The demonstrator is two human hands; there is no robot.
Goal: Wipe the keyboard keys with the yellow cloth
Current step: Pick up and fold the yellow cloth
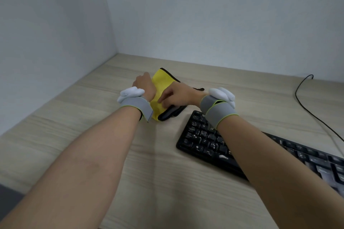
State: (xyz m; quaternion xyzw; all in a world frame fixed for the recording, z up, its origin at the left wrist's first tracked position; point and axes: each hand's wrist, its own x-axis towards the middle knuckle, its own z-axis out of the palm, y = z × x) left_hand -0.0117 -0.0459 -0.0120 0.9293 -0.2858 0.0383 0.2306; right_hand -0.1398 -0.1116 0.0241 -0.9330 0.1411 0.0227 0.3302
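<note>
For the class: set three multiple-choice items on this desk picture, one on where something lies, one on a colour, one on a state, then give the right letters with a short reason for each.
1. Where does the yellow cloth lie in relation to the keyboard?
A. On top of the keys
B. On the desk beyond the keyboard's left end
C. On the floor

2. What colour is the keyboard?
A. Black
B. White
C. Red

3. What are the hands doing?
A. Typing on the keys
B. Resting flat and apart on the desk
C. Both at the cloth

Answers:
1 B: the cloth sits on the wooden desk, clear of the keys.
2 A: its body and keys are black.
3 C: the left hand and right hand both touch the cloth; no key is being wiped yet.
</note>
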